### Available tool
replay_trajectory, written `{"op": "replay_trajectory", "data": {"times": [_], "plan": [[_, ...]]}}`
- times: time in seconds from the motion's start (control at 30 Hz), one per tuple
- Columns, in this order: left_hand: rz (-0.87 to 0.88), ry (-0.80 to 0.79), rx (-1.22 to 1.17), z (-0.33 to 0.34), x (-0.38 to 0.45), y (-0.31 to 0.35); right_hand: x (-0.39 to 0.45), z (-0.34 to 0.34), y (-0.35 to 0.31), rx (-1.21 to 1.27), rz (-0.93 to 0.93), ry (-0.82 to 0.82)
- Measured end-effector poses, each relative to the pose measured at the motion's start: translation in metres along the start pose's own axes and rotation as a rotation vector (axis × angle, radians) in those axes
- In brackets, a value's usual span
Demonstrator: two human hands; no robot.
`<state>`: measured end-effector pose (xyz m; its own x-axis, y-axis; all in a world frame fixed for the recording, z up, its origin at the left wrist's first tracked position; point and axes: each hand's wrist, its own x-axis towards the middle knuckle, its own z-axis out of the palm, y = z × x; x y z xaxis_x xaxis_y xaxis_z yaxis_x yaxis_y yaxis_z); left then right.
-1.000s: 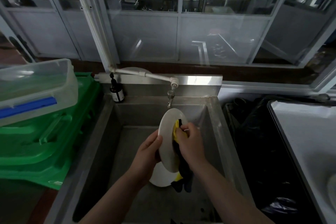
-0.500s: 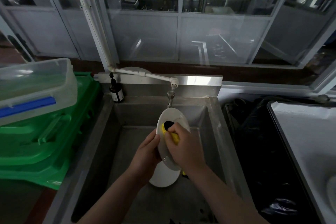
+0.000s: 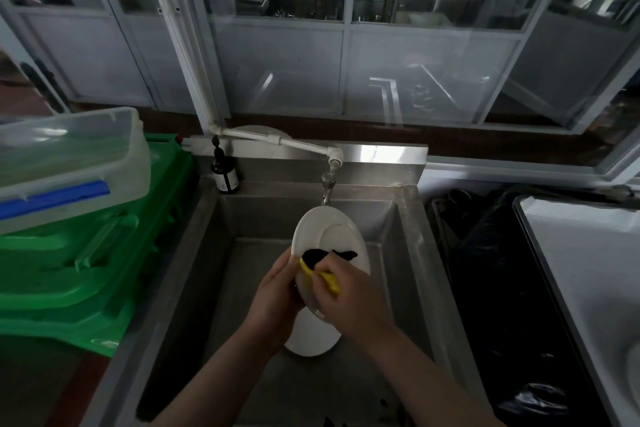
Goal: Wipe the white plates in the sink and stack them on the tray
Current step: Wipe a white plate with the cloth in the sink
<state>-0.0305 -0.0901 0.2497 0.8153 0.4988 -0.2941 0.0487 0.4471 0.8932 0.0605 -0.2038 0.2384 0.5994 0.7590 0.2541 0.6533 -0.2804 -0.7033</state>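
At nine o'clock we see green plastic crates (image 3: 86,274) stacked, and a clear lidded container (image 3: 69,163) with a blue clasp rests on top of them. Near eleven o'clock a small dark bottle (image 3: 224,174) stands upright. A white pipe (image 3: 277,141) runs to a metal tap (image 3: 327,189) at twelve. Black bags (image 3: 502,288) lie at three o'clock.

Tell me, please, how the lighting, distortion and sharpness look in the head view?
Head view: dim overall, daylight glare on the windows; wide-angle bending bows the frames at the edges; sink shadowed; white plate brightest; hands slightly soft.
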Motion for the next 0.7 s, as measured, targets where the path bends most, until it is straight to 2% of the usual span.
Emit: {"op": "replay_trajectory", "data": {"times": [0.17,0.57,0.7], "plan": [[0.037,0.021,0.013,-0.001,-0.003,0.002,0.007,-0.006,0.016,0.006,0.116,0.123],[0.080,0.050,0.005,-0.005,-0.004,0.002,0.001,-0.026,0.052,-0.098,0.244,0.130],[0.078,0.059,0.004,-0.004,-0.005,0.002,-0.002,-0.034,0.053,-0.050,0.321,0.148]]}}
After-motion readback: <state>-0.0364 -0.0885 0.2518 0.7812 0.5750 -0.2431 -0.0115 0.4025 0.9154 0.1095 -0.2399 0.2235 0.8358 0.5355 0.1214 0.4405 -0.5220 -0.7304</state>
